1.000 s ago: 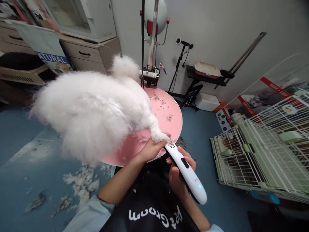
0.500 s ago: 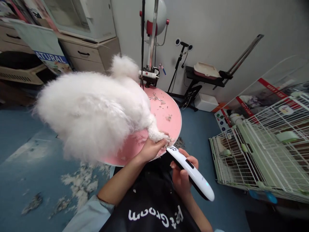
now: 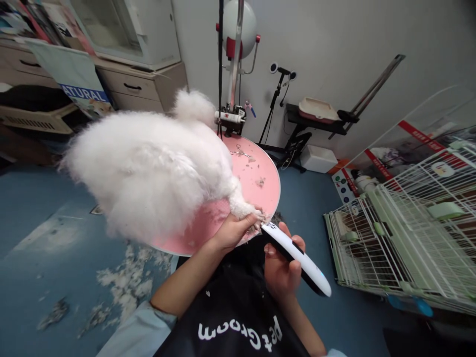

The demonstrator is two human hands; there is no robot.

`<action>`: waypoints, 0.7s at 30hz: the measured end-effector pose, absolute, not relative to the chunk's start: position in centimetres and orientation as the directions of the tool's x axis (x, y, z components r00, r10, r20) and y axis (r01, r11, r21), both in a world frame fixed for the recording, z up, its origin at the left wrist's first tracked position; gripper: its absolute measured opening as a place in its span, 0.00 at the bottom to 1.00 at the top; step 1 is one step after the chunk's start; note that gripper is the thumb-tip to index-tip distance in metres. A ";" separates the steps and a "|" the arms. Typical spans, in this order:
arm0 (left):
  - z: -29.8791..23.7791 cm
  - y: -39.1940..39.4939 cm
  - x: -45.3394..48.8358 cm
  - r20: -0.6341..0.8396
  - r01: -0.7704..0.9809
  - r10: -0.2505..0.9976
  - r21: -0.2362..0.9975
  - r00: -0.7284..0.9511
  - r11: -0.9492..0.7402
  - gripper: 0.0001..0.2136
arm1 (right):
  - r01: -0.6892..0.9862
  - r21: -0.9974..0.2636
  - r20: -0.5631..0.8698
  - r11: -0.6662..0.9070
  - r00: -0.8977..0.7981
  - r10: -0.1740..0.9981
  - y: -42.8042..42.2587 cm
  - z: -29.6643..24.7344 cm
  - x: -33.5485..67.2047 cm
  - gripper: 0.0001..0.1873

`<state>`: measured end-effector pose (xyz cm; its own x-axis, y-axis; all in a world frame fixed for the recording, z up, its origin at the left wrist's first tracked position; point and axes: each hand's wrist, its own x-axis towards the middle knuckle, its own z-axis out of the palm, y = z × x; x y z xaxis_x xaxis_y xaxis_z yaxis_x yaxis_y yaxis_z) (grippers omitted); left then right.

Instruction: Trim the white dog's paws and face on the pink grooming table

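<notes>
“Holding what are the fingers of the right hand?”

“They are gripping a white clipper with a black underside, thumb on the near side, and its narrow end is pointing towards the left hand.”

“What are the left fingers doing?”

“They are clamping, with the thumb, the lower end of the dog's leg, just beside the clipper's tip. Whether the blade is touching the hair, one cannot tell.”

“Where is the white dog resting?”

“It is occupying a round pink table, its fluffy body spreading to the left of the left fingers and beyond them.”

“What else is lying about?”

“Scissors are lying on the table, farther off than the left fingertips, and a tuft of hair is lying between. Loose clippings are covering part of the floor left of those fingers, while a wire cage is standing well to the right of the right fingers.”
</notes>
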<state>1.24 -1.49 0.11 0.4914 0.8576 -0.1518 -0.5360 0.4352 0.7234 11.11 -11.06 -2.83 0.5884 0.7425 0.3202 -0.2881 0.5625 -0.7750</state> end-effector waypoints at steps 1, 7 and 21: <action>0.2 -1.5 1.3 -0.151 -0.547 0.857 0.713 0.492 0.439 0.21 | -0.296 -0.768 0.319 0.567 0.592 0.740 -11.0 -2.8 11.2 0.20; 0.3 -1.6 1.3 -0.144 -0.554 0.850 0.701 0.507 0.449 0.21 | -0.316 -0.783 0.294 0.536 0.571 0.766 -10.9 -2.9 11.0 0.18; -0.5 -1.6 1.1 -0.098 -0.484 0.892 0.811 0.441 0.328 0.17 | -0.223 -0.823 0.343 0.522 0.538 0.770 -10.9 -1.9 12.1 0.20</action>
